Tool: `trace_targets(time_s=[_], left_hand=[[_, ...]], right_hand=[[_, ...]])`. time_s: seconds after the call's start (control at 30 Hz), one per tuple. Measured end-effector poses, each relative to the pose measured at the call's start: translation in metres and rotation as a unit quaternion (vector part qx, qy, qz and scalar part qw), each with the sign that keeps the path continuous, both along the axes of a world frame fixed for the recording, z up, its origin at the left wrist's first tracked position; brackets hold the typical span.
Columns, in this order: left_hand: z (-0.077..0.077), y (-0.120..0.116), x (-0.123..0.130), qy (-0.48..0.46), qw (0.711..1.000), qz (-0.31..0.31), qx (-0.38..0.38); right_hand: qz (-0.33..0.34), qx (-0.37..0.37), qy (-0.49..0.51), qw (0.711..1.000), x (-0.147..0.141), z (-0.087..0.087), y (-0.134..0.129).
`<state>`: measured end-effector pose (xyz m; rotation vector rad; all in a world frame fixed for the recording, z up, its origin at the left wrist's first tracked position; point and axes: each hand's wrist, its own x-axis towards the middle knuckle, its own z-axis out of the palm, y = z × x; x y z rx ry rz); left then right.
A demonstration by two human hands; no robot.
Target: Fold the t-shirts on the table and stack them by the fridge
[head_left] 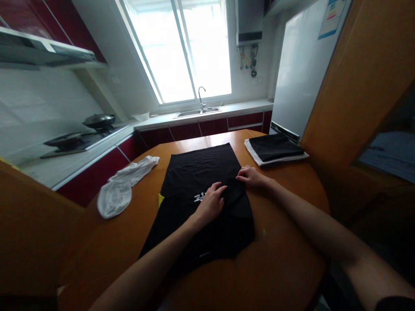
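Observation:
A black T-shirt (201,166) lies spread on the wooden table, with white lettering at its middle and a small yellow patch at its left edge. My left hand (211,201) rests on the shirt, fingers apart and partly covering the lettering. At the shirt's right edge, my right hand (251,176) has its bent fingers closed on the black fabric. The shirt's lower left part is hidden behind my left forearm.
Folded black and white clothes (275,147) are stacked at the table's back right. A crumpled white garment (116,196) lies at the left edge of the wooden table (285,207). Beyond are a sink (194,113), a stove with a pan (99,121) and a fridge (298,69).

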<state>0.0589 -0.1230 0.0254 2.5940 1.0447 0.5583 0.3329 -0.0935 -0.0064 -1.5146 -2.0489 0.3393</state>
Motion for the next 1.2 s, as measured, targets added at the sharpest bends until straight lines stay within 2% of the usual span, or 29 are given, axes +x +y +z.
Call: trace_targets(time_s=[0.1, 0.27, 0.37, 0.47, 0.63, 0.77, 0.83, 0.9, 0.97, 1.0, 1.07, 1.1, 1.2], left_hand=[[0.008, -0.01, 0.0, 0.047, 0.996, 0.002, 0.074], [0.035, -0.033, 0.005, 0.108, 0.98, -0.147, 0.074], [0.045, -0.04, 0.005, 0.16, 0.967, -0.176, 0.09], [0.049, -0.038, 0.004, 0.206, 0.96, -0.153, 0.112], [0.047, -0.032, 0.002, 0.241, 0.946, -0.189, 0.109], [0.057, -0.018, -0.007, 0.187, 0.955, -0.227, 0.032], [0.07, 0.001, -0.018, 0.124, 0.97, -0.207, -0.022], [0.085, 0.021, -0.033, 0.082, 0.984, -0.142, -0.064], [0.098, 0.031, -0.048, 0.087, 0.99, -0.068, -0.093], [0.101, 0.028, -0.052, 0.098, 0.99, -0.035, -0.096], [0.098, 0.007, -0.051, 0.121, 0.99, 0.011, -0.071], [0.093, -0.01, -0.045, 0.123, 0.991, 0.006, -0.048], [0.065, -0.065, -0.015, 0.139, 0.988, -0.06, 0.013]], right_hand=[[-0.004, 0.009, 0.006, 1.0, -0.001, -0.004, 0.0], [-0.025, 0.022, 0.005, 0.999, -0.003, -0.005, -0.001], [-0.036, 0.024, 0.006, 0.999, -0.003, -0.006, -0.001], [-0.04, 0.023, 0.022, 0.999, -0.004, -0.007, -0.001], [-0.046, 0.025, 0.025, 0.998, -0.006, -0.004, -0.003], [-0.043, 0.026, 0.016, 0.999, -0.006, -0.004, -0.004], [-0.04, 0.028, 0.016, 0.999, -0.004, -0.006, -0.004], [-0.035, 0.027, 0.018, 0.999, -0.002, -0.009, -0.003], [-0.021, 0.023, 0.021, 0.999, 0.001, -0.011, -0.002], [-0.014, 0.023, 0.027, 0.999, 0.002, -0.012, -0.001], [-0.007, 0.032, 0.05, 0.998, 0.002, -0.013, -0.002], [-0.01, 0.043, 0.062, 0.997, 0.001, -0.013, -0.003], [-0.04, 0.067, 0.081, 0.994, -0.001, -0.011, -0.008]])
